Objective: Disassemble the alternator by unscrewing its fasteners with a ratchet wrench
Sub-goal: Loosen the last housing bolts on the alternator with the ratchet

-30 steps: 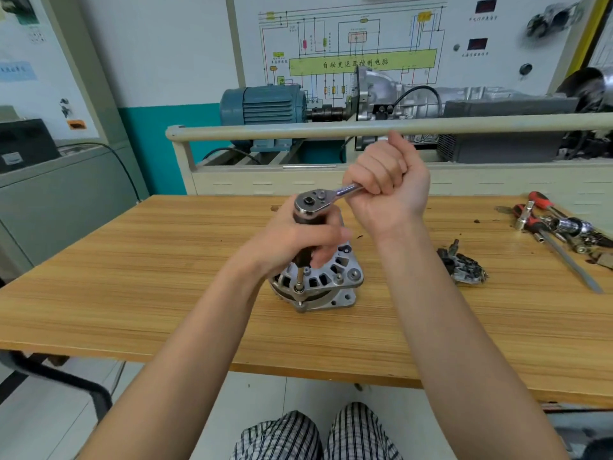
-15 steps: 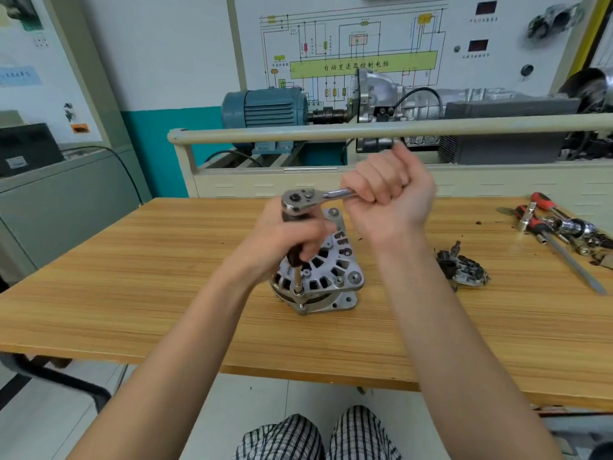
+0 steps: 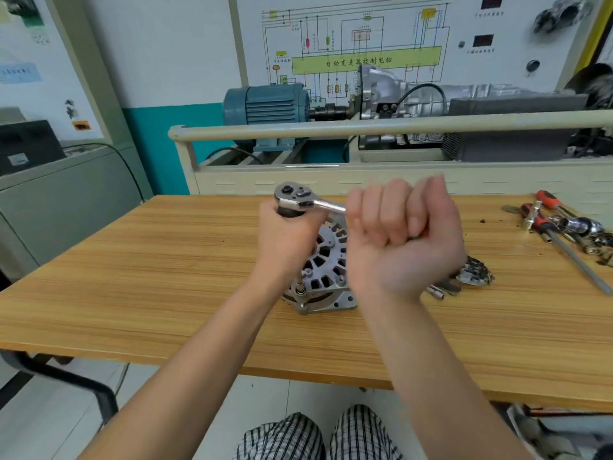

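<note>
A silver alternator [image 3: 326, 270] stands on the wooden table [image 3: 166, 267], partly hidden by both hands. A ratchet wrench [image 3: 298, 198] stands over it on a long extension [image 3: 300, 287] that reaches down to a fastener at the alternator's near left rim. My left hand [image 3: 288, 237] grips the black extension just under the ratchet head. My right hand [image 3: 401, 237] is a fist curled round the wrench handle, which points right and is mostly hidden in it.
A removed alternator part [image 3: 474, 275] and a small socket [image 3: 438, 292] lie just right of my right wrist. Screwdrivers and sockets [image 3: 564, 227] lie at the table's far right. A training bench rail [image 3: 365, 127] runs behind the table.
My right hand has swung the wrench handle to the right and toward me. The ratchet head and my left hand have shifted slightly left; the alternator has stayed in place.
</note>
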{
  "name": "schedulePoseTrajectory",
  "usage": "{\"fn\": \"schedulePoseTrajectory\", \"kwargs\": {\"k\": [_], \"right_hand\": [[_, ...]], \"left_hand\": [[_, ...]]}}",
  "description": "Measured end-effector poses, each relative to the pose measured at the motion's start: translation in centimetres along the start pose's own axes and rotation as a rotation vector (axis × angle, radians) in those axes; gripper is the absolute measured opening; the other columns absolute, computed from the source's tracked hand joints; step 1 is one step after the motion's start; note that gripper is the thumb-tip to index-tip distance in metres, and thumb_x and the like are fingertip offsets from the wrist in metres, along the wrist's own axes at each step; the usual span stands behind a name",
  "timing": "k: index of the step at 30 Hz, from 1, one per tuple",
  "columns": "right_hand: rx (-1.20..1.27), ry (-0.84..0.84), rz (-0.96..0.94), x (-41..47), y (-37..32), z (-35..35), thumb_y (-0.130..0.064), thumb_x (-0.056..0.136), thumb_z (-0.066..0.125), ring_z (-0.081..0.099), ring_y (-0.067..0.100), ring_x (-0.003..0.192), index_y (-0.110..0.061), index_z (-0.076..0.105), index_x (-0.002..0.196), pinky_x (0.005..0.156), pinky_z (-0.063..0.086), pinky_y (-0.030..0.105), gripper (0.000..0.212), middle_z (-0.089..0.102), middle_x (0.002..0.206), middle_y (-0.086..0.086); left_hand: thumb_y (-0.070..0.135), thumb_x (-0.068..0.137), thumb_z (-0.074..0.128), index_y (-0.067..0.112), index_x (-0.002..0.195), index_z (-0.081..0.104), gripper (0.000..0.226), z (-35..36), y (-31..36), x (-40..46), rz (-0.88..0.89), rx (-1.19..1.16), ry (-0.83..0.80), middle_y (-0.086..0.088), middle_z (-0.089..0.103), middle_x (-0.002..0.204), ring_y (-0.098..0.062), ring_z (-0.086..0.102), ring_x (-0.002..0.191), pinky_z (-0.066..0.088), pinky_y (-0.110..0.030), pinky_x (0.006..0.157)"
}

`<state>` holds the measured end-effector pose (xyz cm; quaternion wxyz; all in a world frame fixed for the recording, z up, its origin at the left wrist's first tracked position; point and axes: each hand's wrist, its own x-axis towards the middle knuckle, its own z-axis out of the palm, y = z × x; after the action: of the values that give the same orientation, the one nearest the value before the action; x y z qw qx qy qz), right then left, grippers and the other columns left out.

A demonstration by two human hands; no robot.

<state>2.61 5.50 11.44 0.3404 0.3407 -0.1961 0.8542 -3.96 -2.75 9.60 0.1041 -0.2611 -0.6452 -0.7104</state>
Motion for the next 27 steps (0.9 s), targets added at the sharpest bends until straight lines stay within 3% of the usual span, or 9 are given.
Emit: {"fn": "schedulePoseTrajectory", "kwargs": {"k": [4, 6, 9, 11, 14, 17, 19, 23, 27], "right_hand": [[0.302, 0.246, 0.515, 5.3, -0.1, -1.9, -0.016, 0.088, 0.037, 0.013, 0.007, 0.032, -0.018, 0.034, 0.037, 0.037, 0.018, 0.019, 0.051, 0.019, 0.034, -0.009], [0.425, 0.298, 0.668, 6.9, 0.4, -2.3, -0.017, 0.089, 0.037, 0.009, 0.006, 0.034, -0.019, 0.031, 0.039, 0.036, 0.015, 0.019, 0.05, 0.014, 0.038, -0.011], [0.372, 0.341, 0.578, 6.4, 0.3, -2.1, -0.016, 0.088, 0.039, 0.012, 0.007, 0.03, -0.018, 0.031, 0.039, 0.035, 0.015, 0.019, 0.049, 0.018, 0.033, -0.008], [0.281, 0.32, 0.404, 4.6, -0.3, -1.6, -0.015, 0.087, 0.04, 0.018, 0.008, 0.029, -0.019, 0.034, 0.039, 0.036, 0.017, 0.019, 0.048, 0.023, 0.033, -0.007], [0.055, 0.145, 0.053, 0.3, -0.2, 0.2, -0.011, 0.091, 0.035, 0.019, 0.009, 0.034, -0.02, 0.033, 0.043, 0.042, 0.021, 0.02, 0.049, 0.024, 0.037, -0.006], [-0.016, -0.035, -0.177, -1.9, 0.9, 1.1, -0.009, 0.088, 0.034, 0.023, 0.008, 0.036, -0.016, 0.027, 0.049, 0.047, 0.023, 0.021, 0.04, 0.024, 0.039, -0.001], [-0.025, -0.039, -0.103, -1.0, 0.7, 0.8, -0.009, 0.089, 0.033, 0.02, 0.009, 0.035, -0.019, 0.028, 0.047, 0.046, 0.021, 0.02, 0.043, 0.023, 0.038, -0.003], [0.225, 0.188, 0.426, 4.1, 0.0, -1.0, -0.015, 0.088, 0.039, 0.016, 0.008, 0.031, -0.018, 0.036, 0.037, 0.037, 0.019, 0.019, 0.05, 0.024, 0.032, -0.007], [0.355, 0.33, 0.593, 6.6, 0.6, -1.3, -0.016, 0.088, 0.038, 0.011, 0.007, 0.03, -0.016, 0.032, 0.037, 0.033, 0.015, 0.02, 0.052, 0.015, 0.034, -0.009]], "left_hand": [[0.01, 0.072, 0.068, 0.023, 0.049, 0.052, 0.031, -2.0, 1.0, 0.8, 0.038, 0.017, -0.524, 0.004, 0.045, 0.043, -0.013, 0.04, 0.039, 0.039, -0.019, 0.048], [0.008, 0.075, 0.069, 0.024, 0.046, 0.049, 0.038, -1.4, 1.4, 0.8, -0.008, 0.027, -0.62, 0.005, 0.042, 0.04, -0.012, 0.037, 0.036, 0.037, -0.017, 0.044], [0.01, 0.078, 0.063, 0.024, 0.042, 0.044, 0.043, -0.8, 1.1, 0.7, -0.061, -0.011, -0.509, 0.006, 0.034, 0.038, -0.01, 0.026, 0.032, 0.024, -0.016, 0.038], [0.005, 0.082, 0.063, 0.02, 0.045, 0.043, 0.044, -0.5, 0.6, 0.6, -0.038, -0.034, -0.299, 0.005, 0.034, 0.038, -0.01, 0.025, 0.032, 0.023, -0.015, 0.039], [-0.008, 0.082, 0.058, 0.016, 0.052, 0.039, 0.043, 0.4, 0.0, 0.2, 0.008, -0.001, 0.013, -0.002, 0.033, 0.045, -0.014, 0.025, 0.041, 0.019, -0.021, 0.041], [-0.004, 0.067, 0.056, 0.021, 0.046, 0.038, 0.037, 0.5, 0.2, -0.2, 0.006, -0.012, 0.031, 0.004, 0.033, 0.043, -0.01, 0.024, 0.042, 0.019, -0.02, 0.04], [0.003, 0.065, 0.061, 0.023, 0.045, 0.043, 0.033, -0.9, 0.3, 0.1, -0.006, -0.027, -0.135, 0.008, 0.037, 0.042, -0.009, 0.028, 0.039, 0.025, -0.019, 0.039], [0.02, 0.069, 0.07, 0.02, 0.049, 0.053, 0.027, -2.7, 1.2, 0.6, 0.066, 0.055, -0.515, 0.0, 0.046, 0.044, -0.018, 0.041, 0.042, 0.04, -0.023, 0.053], [0.013, 0.074, 0.071, 0.02, 0.042, 0.045, 0.041, -1.3, 1.4, 0.6, -0.057, 0.009, -0.497, 0.002, 0.035, 0.039, -0.013, 0.029, 0.034, 0.027, -0.018, 0.041]]}}
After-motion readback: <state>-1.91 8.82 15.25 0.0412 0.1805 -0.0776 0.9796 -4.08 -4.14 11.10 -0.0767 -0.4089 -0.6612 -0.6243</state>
